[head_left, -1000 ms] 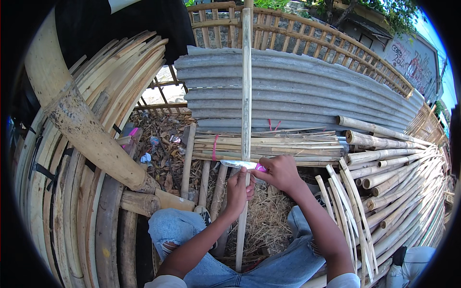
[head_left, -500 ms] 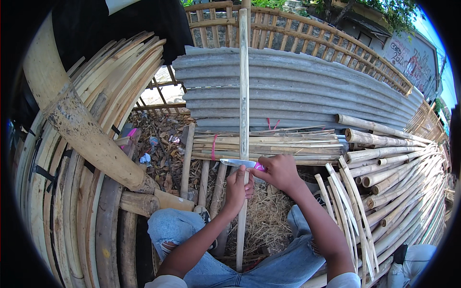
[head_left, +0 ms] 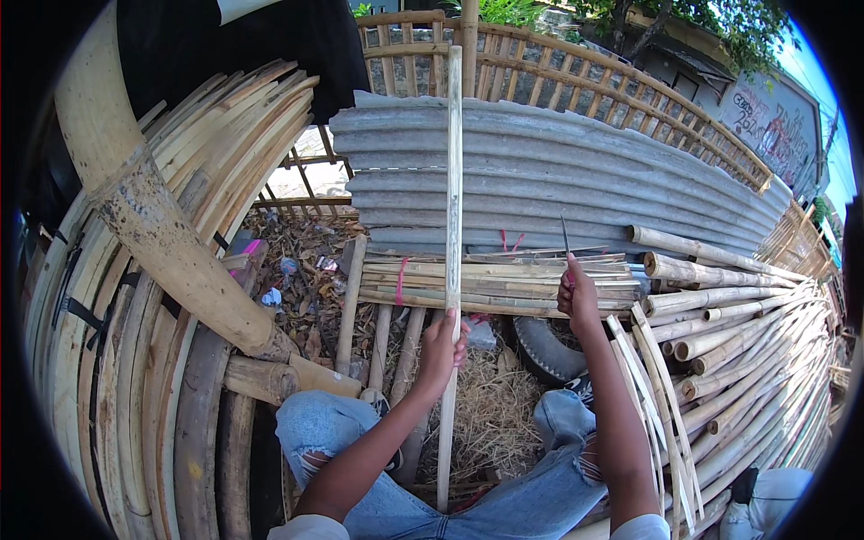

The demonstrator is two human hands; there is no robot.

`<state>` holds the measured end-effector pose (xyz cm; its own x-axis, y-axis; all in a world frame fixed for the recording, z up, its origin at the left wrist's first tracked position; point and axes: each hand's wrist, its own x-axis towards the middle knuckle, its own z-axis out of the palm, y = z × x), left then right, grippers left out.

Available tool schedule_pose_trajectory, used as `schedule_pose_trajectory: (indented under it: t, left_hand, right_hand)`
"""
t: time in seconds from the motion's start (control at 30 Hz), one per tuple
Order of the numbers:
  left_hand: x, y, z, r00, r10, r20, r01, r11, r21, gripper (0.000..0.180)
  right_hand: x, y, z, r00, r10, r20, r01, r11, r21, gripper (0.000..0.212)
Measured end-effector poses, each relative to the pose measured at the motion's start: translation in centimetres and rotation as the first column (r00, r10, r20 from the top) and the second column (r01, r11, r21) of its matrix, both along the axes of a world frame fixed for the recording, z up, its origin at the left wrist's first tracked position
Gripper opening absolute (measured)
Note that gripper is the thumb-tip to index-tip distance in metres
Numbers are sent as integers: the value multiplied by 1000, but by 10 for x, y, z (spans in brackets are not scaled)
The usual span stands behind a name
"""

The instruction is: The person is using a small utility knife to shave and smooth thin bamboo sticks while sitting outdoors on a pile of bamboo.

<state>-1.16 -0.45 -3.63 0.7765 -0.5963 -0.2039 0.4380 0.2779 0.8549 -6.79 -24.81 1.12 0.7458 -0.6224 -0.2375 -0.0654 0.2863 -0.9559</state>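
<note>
Bamboo strip (head_left: pixel 454 198): reaches out from between your knees (head_left: pixel 315 423); likely light, stiff, springy, edges maybe splintery. Best hold: near half, where your left hand (head_left: pixel 443 349) is curled round it. Your right hand (head_left: pixel 578 292), fingers closed, has the knife (head_left: pixel 565 237), apart from the strip.

The strip (head_left: pixel 454 193) is pale cream with grey streaks, the knife blade (head_left: pixel 565 235) grey, the sheet (head_left: pixel 558 171) banded grey, the tie (head_left: pixel 401 281) pink, the tyre (head_left: pixel 540 354) black, the jeans (head_left: pixel 531 495) faded blue.
</note>
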Motion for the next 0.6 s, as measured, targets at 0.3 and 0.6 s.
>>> schedule_pose_trajectory:
  t: [0.3, 0.6]
  left_hand:
    - [2, -4, -6, 990, -59, 128, 53, 997, 52, 34]
    - [13, -13, -32, 1000, -12, 22, 11, 999, 41, 27]
  right_hand:
    - [17, 65, -5, 972, 235, -5, -229, 943, -243, 36]
    - [29, 110, -40, 981, 193, 23, -152, 837, -526, 30]
